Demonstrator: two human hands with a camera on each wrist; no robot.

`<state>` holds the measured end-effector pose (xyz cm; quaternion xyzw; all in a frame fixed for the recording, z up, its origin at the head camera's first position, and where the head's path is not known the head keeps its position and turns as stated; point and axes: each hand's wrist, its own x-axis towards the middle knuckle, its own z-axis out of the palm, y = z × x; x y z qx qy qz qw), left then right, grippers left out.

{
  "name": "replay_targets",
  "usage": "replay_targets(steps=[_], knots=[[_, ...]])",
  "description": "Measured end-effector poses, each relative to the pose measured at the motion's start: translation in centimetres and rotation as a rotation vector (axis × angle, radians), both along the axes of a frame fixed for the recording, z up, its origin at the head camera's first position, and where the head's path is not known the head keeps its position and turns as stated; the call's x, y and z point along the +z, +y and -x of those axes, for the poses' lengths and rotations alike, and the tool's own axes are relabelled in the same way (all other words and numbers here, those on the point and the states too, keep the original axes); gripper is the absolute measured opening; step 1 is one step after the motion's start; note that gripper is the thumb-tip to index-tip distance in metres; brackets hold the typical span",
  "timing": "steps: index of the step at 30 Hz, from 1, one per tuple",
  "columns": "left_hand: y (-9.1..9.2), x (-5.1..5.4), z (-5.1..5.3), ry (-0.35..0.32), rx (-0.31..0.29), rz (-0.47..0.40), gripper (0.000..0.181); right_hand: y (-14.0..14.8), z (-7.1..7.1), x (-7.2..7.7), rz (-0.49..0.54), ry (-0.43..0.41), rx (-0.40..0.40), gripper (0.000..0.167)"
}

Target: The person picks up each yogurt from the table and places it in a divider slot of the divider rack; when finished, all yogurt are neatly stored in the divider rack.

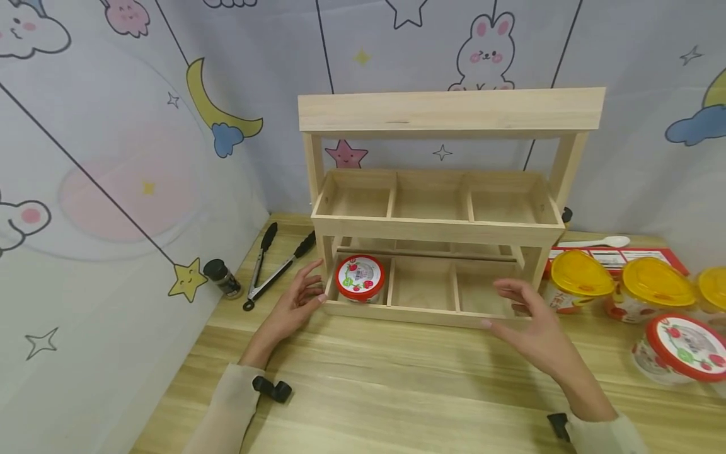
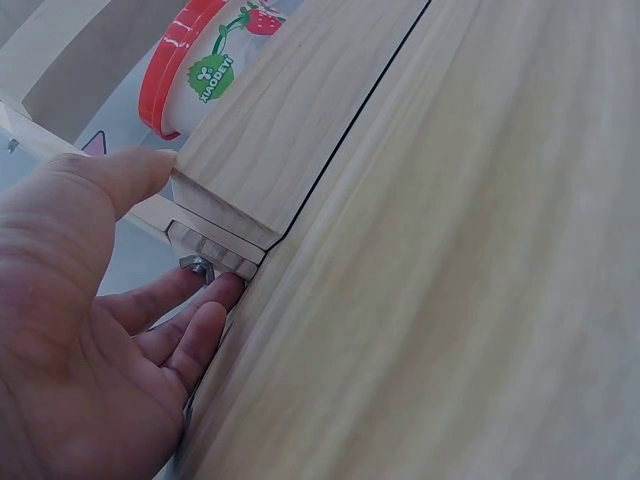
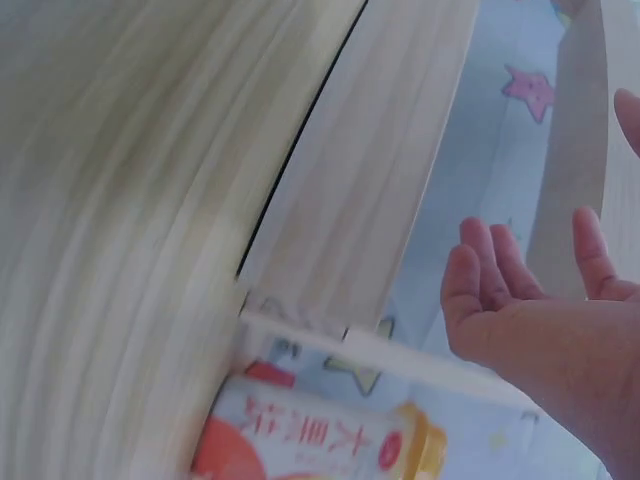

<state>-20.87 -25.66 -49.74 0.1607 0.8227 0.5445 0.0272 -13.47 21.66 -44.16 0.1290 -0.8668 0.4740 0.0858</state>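
A two-tier wooden rack (image 1: 437, 231) with divided trays stands before me. In its lower left compartment sits a plastic tub with a red-rimmed strawberry lid (image 1: 360, 277); its printed side shows in the left wrist view. My left hand (image 1: 292, 309) is at the rack's lower left corner, thumb tip touching the front board (image 2: 290, 110). Its other fingers lie loosely bent beside the end panel, near a wing nut (image 2: 198, 266). My right hand (image 1: 535, 331) hovers by the lower right compartment, fingers spread and loosely bent, holding nothing. The right wrist view shows it apart from the front board (image 3: 360, 160).
Left of the rack lie black-handled tongs (image 1: 272, 274) and a black-capped jar (image 1: 222, 279). To the right stand several yellow-lidded cups (image 1: 581, 274) and another red-lidded tub (image 1: 680, 350). Behind them lies a white spoon (image 1: 595, 242). A printed cloth (image 1: 130, 157) hangs behind and left.
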Motion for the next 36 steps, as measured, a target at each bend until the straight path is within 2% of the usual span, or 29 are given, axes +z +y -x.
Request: replay_targets(steps=[5,19,25,36], knots=[[0.0,-0.1,0.1,0.008,-0.003,0.000,0.076,1.8,-0.9,-0.2,0.000,-0.032,-0.074,0.063],[0.0,0.3,-0.1,-0.011,0.002,-0.005,0.077,5.7,-3.2,-1.3,0.036,-0.007,-0.246,0.059],[0.0,0.2,0.0,-0.008,0.000,-0.005,0.077,6.8,-4.4,-1.5,0.022,-0.069,-0.361,0.059],[0.0,0.1,0.0,-0.004,-0.004,-0.017,0.077,8.2,-6.1,-1.2,0.031,-0.074,-0.542,0.062]])
